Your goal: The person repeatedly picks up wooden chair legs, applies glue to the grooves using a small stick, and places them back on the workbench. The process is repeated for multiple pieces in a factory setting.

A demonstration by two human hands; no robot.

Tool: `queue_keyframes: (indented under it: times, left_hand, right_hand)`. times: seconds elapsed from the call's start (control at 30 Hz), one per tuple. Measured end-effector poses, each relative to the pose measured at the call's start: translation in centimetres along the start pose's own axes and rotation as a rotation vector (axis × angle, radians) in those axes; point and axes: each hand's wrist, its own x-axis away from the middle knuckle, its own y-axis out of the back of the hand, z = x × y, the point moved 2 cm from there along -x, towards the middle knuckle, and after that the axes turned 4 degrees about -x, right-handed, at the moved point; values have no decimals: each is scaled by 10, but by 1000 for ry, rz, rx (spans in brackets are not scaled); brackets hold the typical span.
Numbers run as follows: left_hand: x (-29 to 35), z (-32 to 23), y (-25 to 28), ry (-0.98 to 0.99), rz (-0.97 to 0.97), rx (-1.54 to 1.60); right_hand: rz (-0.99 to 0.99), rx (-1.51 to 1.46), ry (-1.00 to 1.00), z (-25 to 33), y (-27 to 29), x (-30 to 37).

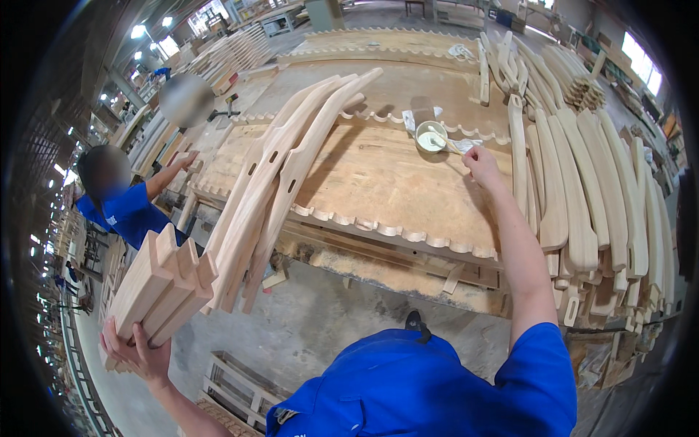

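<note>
Clasps squared wooden pieces (162, 295) in the left hand (142, 353), with fingers curled around the near end. Pinches a thin-handled brush (451, 146) in the right hand (480, 166), with its head in a cup (427, 146) of white liquid just left of the fingertips. Has curved wooden parts (280, 160) beyond the left fingers.

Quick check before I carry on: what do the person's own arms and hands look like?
The left hand and right hand are bare, with no gloves or watch visible. The right sleeve is short and plain bright blue, matching the shirt. The left forearm is bare as far as it shows.
</note>
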Motion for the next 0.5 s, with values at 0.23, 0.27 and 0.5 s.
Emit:
queue_keyframes:
  times: [0.23,0.27,0.5]
  left_hand:
    - [1,-3,-5,-15,-40,29]
    - [2,-2,-4,-13,-8,22]
    - [6,-1,-1,19,19,-2]
  right_hand:
    - [120,-90,129,31,-3,11]
    - [193,-148,204,53,-15,19]
    - [693,-299,554,240,-67,119]
